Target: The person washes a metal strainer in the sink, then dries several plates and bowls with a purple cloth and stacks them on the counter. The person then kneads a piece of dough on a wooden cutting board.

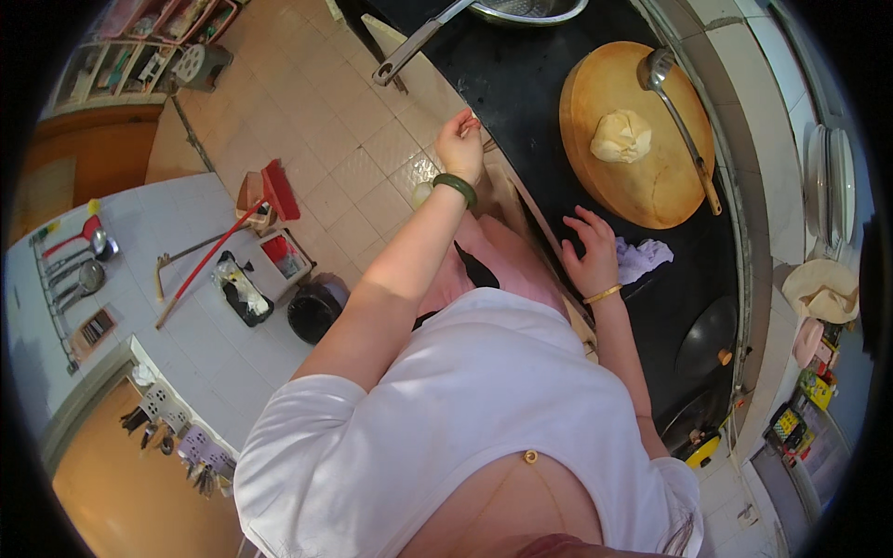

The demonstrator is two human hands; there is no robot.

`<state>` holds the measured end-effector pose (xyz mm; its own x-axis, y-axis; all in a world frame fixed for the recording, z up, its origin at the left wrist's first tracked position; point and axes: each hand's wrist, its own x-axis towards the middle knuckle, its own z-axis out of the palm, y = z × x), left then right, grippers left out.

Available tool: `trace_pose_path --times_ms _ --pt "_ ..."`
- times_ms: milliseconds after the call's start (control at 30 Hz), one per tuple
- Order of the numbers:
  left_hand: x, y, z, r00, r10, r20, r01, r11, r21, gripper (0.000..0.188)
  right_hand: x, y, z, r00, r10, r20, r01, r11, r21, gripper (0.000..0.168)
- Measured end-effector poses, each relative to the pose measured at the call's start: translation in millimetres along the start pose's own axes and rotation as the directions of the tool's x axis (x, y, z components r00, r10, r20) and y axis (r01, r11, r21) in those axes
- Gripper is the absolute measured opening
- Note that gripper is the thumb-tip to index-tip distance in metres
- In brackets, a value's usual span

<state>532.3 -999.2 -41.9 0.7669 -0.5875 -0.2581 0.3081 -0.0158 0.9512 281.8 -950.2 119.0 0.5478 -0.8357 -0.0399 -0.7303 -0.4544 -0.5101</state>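
My left hand (461, 145), above a jade-green bangle, hangs at the counter's near edge with its fingers curled. Whether anything small sits between those fingertips is too unclear to tell. My right hand (593, 254), with a gold bracelet at the wrist, has its fingers apart and holds nothing. Beside it a crumpled lilac cloth (643, 259) lies on the black countertop (520, 115). Farther off is a thick round wooden chopping board (593, 77). A lump of pale dough (621, 137) sits on it, and a metal ladle (673, 111) with a wooden-tipped handle rests across its far side.
A long-handled strainer (534, 10) stands at the counter's top, its handle (408, 52) jutting past the edge. A dark lid (708, 338) lies to the right. White plates (830, 185) stand beyond a tiled ledge. A broom (216, 258) and a black bin (314, 312) are at the left wall.
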Motion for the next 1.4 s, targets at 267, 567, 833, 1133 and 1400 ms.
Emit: trace_pose_path --times_ms 267,567,833,1133,1400 --pt "-6.3 9.2 -10.7 0.990 0.077 0.120 -0.113 0.936 0.333 0.024 5.4 16.8 -11.4 0.999 -0.049 0.005 0.049 0.999 0.001 0.037" --pt "-6.7 41.0 -45.3 0.807 -0.380 0.452 0.577 0.672 -0.464 0.020 12.2 11.3 -11.9 0.991 -0.133 -0.024 0.135 0.989 0.064 0.035" --pt "-22.9 29.8 -25.5 0.898 -0.390 0.202 0.426 0.887 -0.179 0.031 39.5 -10.6 -6.0 0.951 -0.306 0.035 0.303 0.950 0.078 0.032" --pt "11.6 35.3 -2.5 0.881 -0.453 0.134 0.454 0.890 0.026 0.008 3.6 -5.4 4.4 0.980 -0.194 0.050 0.189 0.978 0.089 0.029" --pt "27.2 81.7 -59.2 0.535 -0.484 0.692 0.811 0.523 -0.261 0.011 17.7 -56.0 27.2 0.977 -0.207 0.050 0.203 0.977 0.064 0.031"
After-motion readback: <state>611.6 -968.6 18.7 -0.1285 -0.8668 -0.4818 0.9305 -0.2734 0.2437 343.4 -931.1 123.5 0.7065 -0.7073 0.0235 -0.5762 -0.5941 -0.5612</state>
